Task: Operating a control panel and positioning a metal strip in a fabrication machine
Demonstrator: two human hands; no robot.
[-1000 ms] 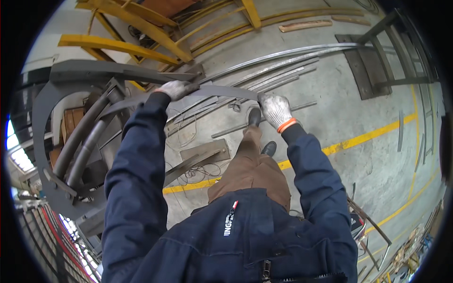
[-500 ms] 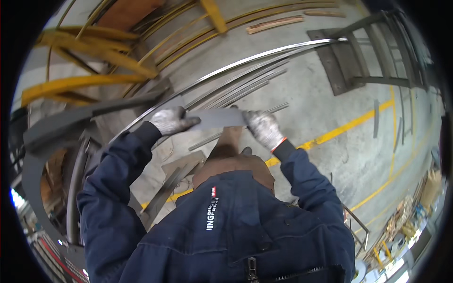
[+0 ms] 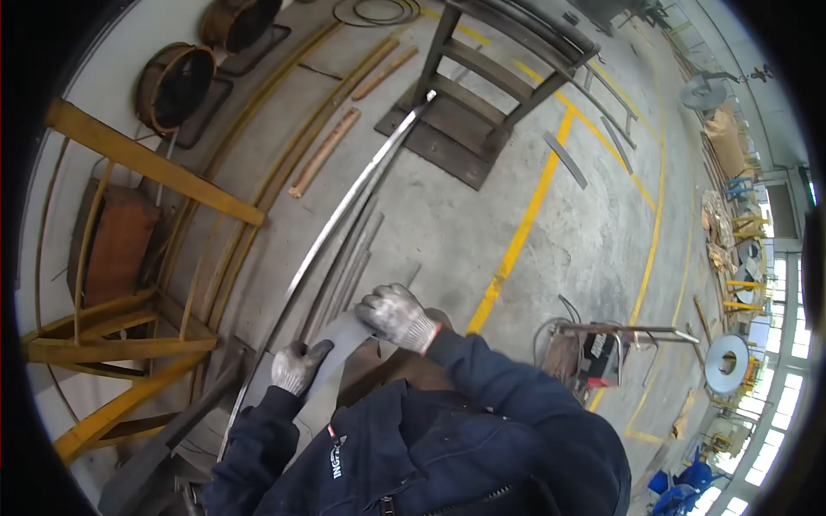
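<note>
Both my hands wear grey-white work gloves, and between them is a flat, smooth grey sheet strip (image 3: 335,348), probably metal. My left hand (image 3: 297,365) grips its lower-left end, thumb laid over the face. At the upper-right end, my right hand (image 3: 397,316) is closed over the edge, its fingertips partly hidden. The strip slants in front of my torso. Just beyond it runs a long shiny metal bar (image 3: 323,236), with several thinner grey bars (image 3: 351,258) alongside.
A dark steel frame on a base plate (image 3: 447,155) stands at the bar's far end. Yellow steel framework (image 3: 155,163) and a round drum fan (image 3: 176,86) are at left. A red-black machine on a cart (image 3: 598,357) is at right. Yellow lines (image 3: 525,224) mark the concrete floor.
My view has swung to the right, bringing the dark frame, fans and cart into fuller sight. The strip, still in both hands, now appears lower left and more steeply slanted.
</note>
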